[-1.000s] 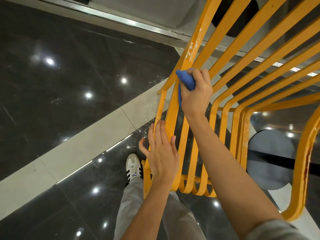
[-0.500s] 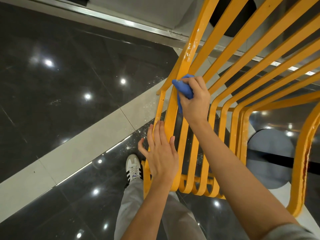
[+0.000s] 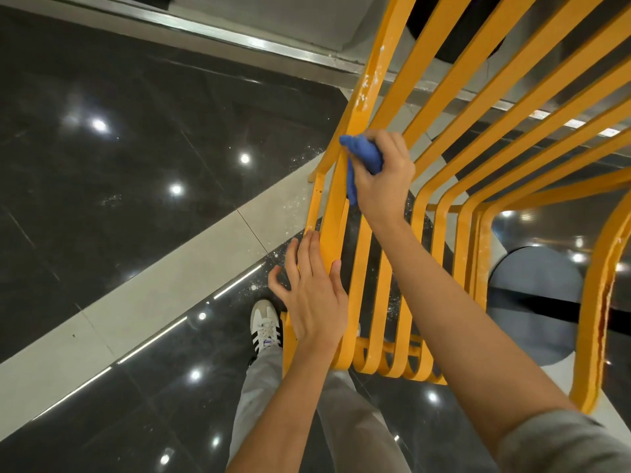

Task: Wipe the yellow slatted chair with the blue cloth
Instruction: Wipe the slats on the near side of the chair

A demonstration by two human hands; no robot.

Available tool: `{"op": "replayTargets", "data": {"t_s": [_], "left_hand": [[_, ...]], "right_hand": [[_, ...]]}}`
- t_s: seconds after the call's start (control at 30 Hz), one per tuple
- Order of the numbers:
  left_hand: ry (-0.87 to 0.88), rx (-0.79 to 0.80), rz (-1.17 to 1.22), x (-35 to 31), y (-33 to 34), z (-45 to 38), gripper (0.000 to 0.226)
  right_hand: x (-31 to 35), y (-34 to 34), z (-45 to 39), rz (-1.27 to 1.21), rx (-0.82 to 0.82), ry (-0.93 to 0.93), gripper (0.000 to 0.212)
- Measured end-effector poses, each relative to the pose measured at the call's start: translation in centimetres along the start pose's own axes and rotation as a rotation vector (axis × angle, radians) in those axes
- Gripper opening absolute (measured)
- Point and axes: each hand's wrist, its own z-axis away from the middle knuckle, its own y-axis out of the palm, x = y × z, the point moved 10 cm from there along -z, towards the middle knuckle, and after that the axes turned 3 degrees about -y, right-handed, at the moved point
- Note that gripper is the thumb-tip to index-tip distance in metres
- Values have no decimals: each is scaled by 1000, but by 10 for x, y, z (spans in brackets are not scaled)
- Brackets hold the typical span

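The right hand (image 3: 384,179) presses a blue cloth (image 3: 363,157) against the yellow chair (image 3: 444,63); the left hand (image 3: 316,295) rests flat on a slat.

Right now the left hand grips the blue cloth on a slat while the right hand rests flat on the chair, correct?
Hands are swapped. In the head view the right hand grips the blue cloth on a slat; the left hand rests flat on the chair.

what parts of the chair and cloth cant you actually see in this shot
Only the head view exists.
- blue cloth: mostly bunched inside the right hand, so its size and its contact with the slat are hidden.
- yellow slatted chair: the slats run off the top and right edges.
- Slat under the left hand: the palm covers it.
- White flecks on the slats: too small to tell dust from chipped paint.
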Motion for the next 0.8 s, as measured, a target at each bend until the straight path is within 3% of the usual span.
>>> {"op": "replayTargets", "data": {"t_s": [0.07, 0.17, 0.23, 0.33, 0.37, 0.57, 0.7, 0.8], "left_hand": [[-7, -2, 18, 2, 0, 0, 49], [8, -27, 105, 2, -4, 3, 47], [25, -59, 148, 2, -9, 3, 45], [21, -98, 200, 4, -12, 3, 41], [20, -111, 215, 5, -13, 3, 40], [6, -117, 232, 5, -15, 3, 43], [10, -125, 242, 7, -13, 4, 42], [7, -117, 242, 6, -11, 4, 42]], "right_hand": [[4, 0, 7, -44, -69, 63, 10], [-7, -1, 55, -172, 61, 143, 17], [-39, 0, 97, -398, 101, 444, 25], [-69, 38, 157, -907, 65, 1142, 28], [-66, 49, 156, -986, 65, 1215, 31], [-62, 44, 70, -943, -76, 1007, 13], [-57, 48, 132, -895, 30, 1075, 35], [-54, 48, 153, -892, 65, 1106, 36]]}}
